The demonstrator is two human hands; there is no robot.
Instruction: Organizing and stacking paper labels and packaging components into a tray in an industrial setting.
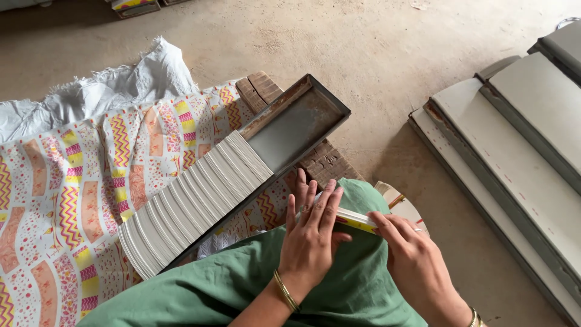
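Note:
My left hand (311, 233) lies flat, fingers together and stretched, over a thin stack of white cards with a yellow edge (356, 220), pressing it against my green-clad knee (254, 284). My right hand (411, 257) pinches the right end of the same stack between thumb and fingers. Just left of the hands, a long grey metal tray (302, 121) slants across the lap, and a long row of white cards standing on edge (193, 200) fills its lower part. The tray's upper end is bare.
A patterned yellow, pink and orange sheet (66, 194) covers the ground at left, with a white sack (103, 91) behind it. Wooden blocks (260, 88) lie under the tray. Several long grey trays holding white stacks (520, 151) lie on the concrete floor at right.

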